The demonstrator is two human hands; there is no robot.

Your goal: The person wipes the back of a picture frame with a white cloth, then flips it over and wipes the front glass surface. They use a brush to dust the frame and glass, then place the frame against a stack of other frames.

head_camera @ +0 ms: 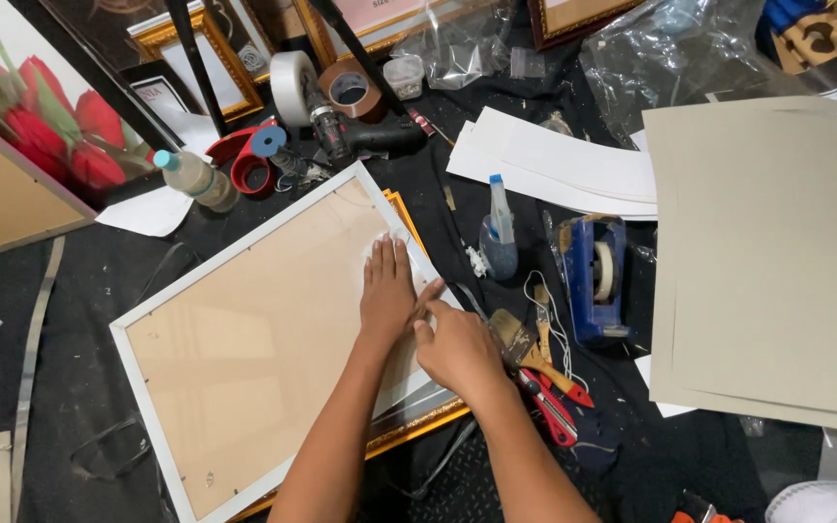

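Observation:
A white picture frame (143, 374) lies face down on the dark work surface, its tan backing board (254, 329) facing up. My left hand (387, 292) lies flat on the board near the frame's right edge, fingers straight and together. My right hand (457, 347) sits just beside it at that same edge, its fingers pinched against the white rim; I cannot tell whether they hold anything. Under the white frame lies a gold-edged frame (417, 423), showing at its lower right side.
A paintbrush (527, 351) and red-handled cutters (552, 407) lie right of my hands. A blue tape dispenser (595, 276), a spray bottle (499, 237), grey boards (777, 261), white sheets (554, 165), tape rolls (294, 87), a drill (360, 136) and a glue bottle (196, 178) surround the frame.

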